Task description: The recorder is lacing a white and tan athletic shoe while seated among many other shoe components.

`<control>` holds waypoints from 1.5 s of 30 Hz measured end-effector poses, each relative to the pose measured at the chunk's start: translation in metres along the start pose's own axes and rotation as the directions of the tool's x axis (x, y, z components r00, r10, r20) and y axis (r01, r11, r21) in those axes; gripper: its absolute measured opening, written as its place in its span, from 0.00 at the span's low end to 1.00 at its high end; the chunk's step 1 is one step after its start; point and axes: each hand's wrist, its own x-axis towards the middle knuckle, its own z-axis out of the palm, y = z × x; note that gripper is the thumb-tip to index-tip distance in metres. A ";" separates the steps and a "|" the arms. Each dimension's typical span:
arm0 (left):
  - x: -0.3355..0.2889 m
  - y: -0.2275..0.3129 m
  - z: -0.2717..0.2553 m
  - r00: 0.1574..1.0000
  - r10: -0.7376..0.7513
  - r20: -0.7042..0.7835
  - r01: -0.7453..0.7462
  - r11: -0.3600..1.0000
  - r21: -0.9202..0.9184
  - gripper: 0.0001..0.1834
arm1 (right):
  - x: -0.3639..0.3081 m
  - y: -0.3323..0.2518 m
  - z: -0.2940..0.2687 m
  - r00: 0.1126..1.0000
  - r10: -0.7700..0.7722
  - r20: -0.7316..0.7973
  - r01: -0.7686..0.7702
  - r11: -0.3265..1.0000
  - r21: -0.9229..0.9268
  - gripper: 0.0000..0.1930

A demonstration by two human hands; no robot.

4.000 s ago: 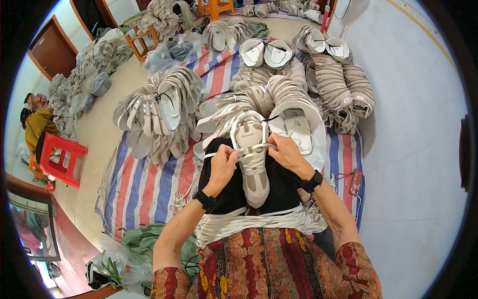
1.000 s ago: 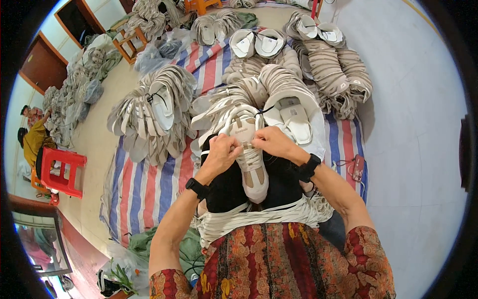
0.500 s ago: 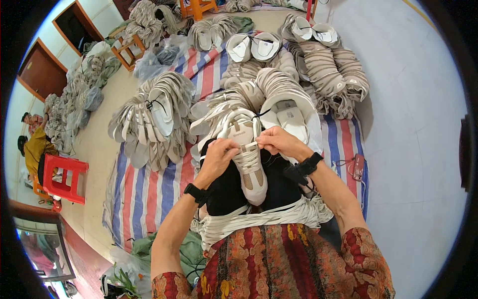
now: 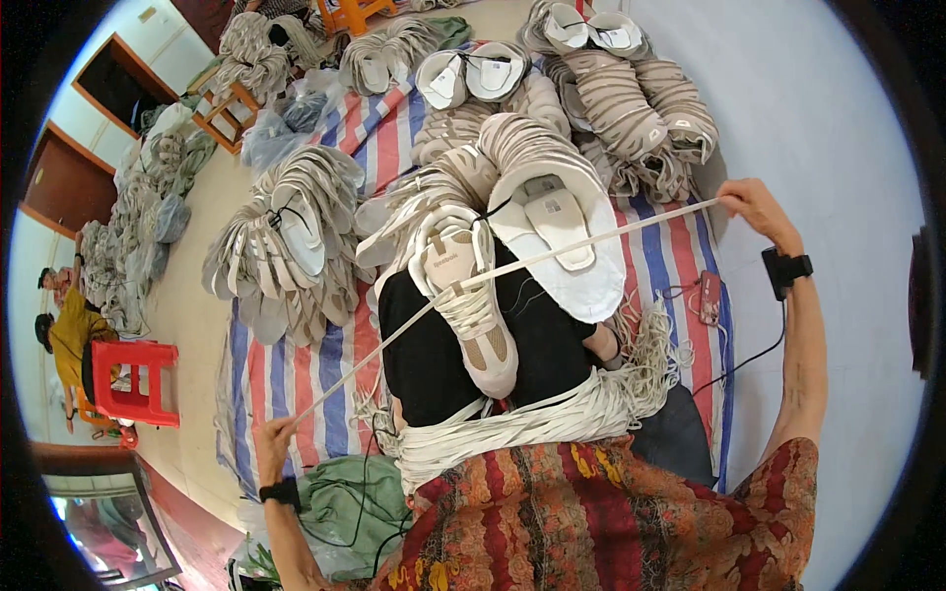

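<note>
A moment ago both my hands were pinched together over the beige-and-white mesh sneaker [image 4: 463,300] on my lap; now they are flung wide, my left hand [image 4: 273,440] at eight o'clock and my right hand [image 4: 754,207] at two o'clock, each closed on an end of the flat white woven lace [image 4: 552,254]. It runs taut and ribbon-straight through the sneaker's upper eyelets, so the lacing looks drawn snug, with soft limp laces [image 4: 512,424] heaped below.

left hand [image 4: 272,436]: fingers curl over the white lace [image 4: 552,250], hiding its end
right hand [image 4: 754,205]: lace end lost inside the grip
sneaker [image 4: 463,295]: sole unseen
red stool [image 4: 133,382]: partly covers a seated person
shoe piles [image 4: 591,20]: cropped at top rim
</note>
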 end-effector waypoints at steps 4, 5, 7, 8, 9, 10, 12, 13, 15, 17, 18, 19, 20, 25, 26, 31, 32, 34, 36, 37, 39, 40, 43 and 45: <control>-0.023 -0.082 -0.007 0.989 0.021 -0.145 -0.018 1.000 0.024 0.05 | -0.041 0.036 -0.015 0.882 -0.023 -0.470 -0.107 0.963 -0.248 0.07; -0.022 -0.094 -0.004 0.967 0.107 -0.232 -0.093 0.993 0.067 0.05 | -0.053 0.054 -0.017 0.767 -0.273 -0.580 -0.012 0.899 -0.439 0.07; -0.043 -0.117 -0.006 0.810 0.365 -0.459 -0.212 0.912 0.352 0.05 | -0.057 0.038 0.007 0.670 -0.326 -0.667 -0.125 0.836 -0.535 0.07; -0.051 -0.125 0.000 0.809 0.364 -0.461 -0.210 0.912 0.351 0.05 | -0.070 0.021 0.014 0.564 -0.399 -0.723 -0.276 0.734 -0.621 0.08; -0.054 -0.131 0.009 0.758 0.327 -0.564 -0.102 0.914 0.393 0.06 | -0.089 0.008 0.021 0.523 -0.258 -0.812 -0.347 0.806 -0.480 0.08; -0.056 -0.133 0.016 0.688 0.295 -0.663 0.021 0.906 0.424 0.06 | -0.103 -0.001 0.035 0.468 -0.104 -0.877 -0.402 0.859 -0.316 0.09; -0.049 -0.126 0.032 0.724 0.144 -0.675 0.031 0.970 0.240 0.06 | -0.120 -0.030 0.063 0.259 0.417 -0.871 -0.152 0.909 0.389 0.11; -0.042 -0.121 0.038 0.760 -0.008 -0.650 0.053 0.997 0.050 0.07 | -0.126 -0.042 0.076 0.346 0.387 -0.855 -0.039 0.916 0.399 0.12; -0.017 -0.115 0.047 0.711 0.067 -0.700 -0.029 0.997 0.066 0.09 | -0.115 -0.072 0.096 0.590 0.377 -0.714 0.232 0.768 0.597 0.13; 0.010 -0.081 0.045 0.743 0.043 -0.668 -0.078 0.997 -0.022 0.14 | -0.082 -0.105 0.128 0.780 0.184 -0.598 0.441 0.517 0.734 0.14; 0.021 -0.053 0.037 0.808 -0.056 -0.586 -0.024 0.991 -0.128 0.17 | -0.063 -0.139 0.138 0.860 0.117 -0.497 0.337 0.602 0.724 0.12; 0.039 -0.033 0.034 0.807 -0.022 -0.591 -0.089 0.984 -0.157 0.15 | -0.044 -0.157 0.149 0.918 0.089 -0.386 0.246 0.635 0.732 0.12; 0.061 -0.009 0.035 0.810 0.023 -0.586 -0.164 0.968 -0.189 0.14 | -0.029 -0.176 0.154 0.953 0.073 -0.293 0.187 0.619 0.763 0.11; 0.091 0.148 0.058 0.888 0.123 -0.443 -0.445 0.473 -0.761 0.18 | 0.043 -0.198 0.222 0.984 -0.008 -0.180 0.159 0.514 0.843 0.08; 0.094 0.166 0.060 0.898 0.184 -0.399 -0.436 0.484 -0.759 0.19 | 0.047 -0.200 0.229 0.992 -0.056 -0.117 0.129 0.512 0.849 0.08; 0.074 0.260 0.078 0.942 0.332 -0.045 -0.245 0.592 -0.768 0.12 | 0.048 -0.200 0.248 0.999 -0.044 -0.002 0.027 0.567 0.823 0.08; 0.074 0.269 0.085 0.942 0.332 -0.042 -0.242 0.591 -0.769 0.12 | 0.047 -0.198 0.249 0.999 -0.041 0.000 0.024 0.568 0.822 0.08; 0.074 0.283 0.096 0.883 0.469 -0.002 -0.259 0.485 -0.835 0.09 | 0.047 -0.200 0.245 0.998 -0.048 -0.035 0.058 0.709 0.702 0.09; 0.074 0.294 0.110 0.865 0.502 0.010 -0.251 0.451 -0.856 0.09 | 0.047 -0.200 0.242 0.997 -0.080 -0.012 0.066 0.715 0.696 0.09; 0.074 0.297 0.116 0.844 0.536 0.021 -0.243 0.418 -0.876 0.08 | 0.047 -0.201 0.241 0.994 -0.111 0.008 0.075 0.720 0.690 0.09; 0.076 0.299 0.126 0.834 0.548 0.058 -0.264 0.490 -0.831 0.08 | 0.049 -0.200 0.236 0.990 -0.135 0.030 0.079 0.730 0.679 0.09; 0.077 0.299 0.130 0.822 0.560 0.099 -0.286 0.558 -0.779 0.07 | 0.050 -0.199 0.234 0.987 -0.154 0.049 0.082 0.739 0.669 0.09; 0.076 0.303 0.131 0.830 0.549 0.097 -0.359 0.660 -0.660 0.07 | 0.056 -0.195 0.230 0.969 -0.216 0.116 0.077 0.716 0.694 0.09; 0.074 0.306 0.131 0.840 0.532 0.102 -0.362 0.692 -0.625 0.07 | 0.057 -0.195 0.227 0.973 -0.202 0.107 0.080 0.738 0.670 0.09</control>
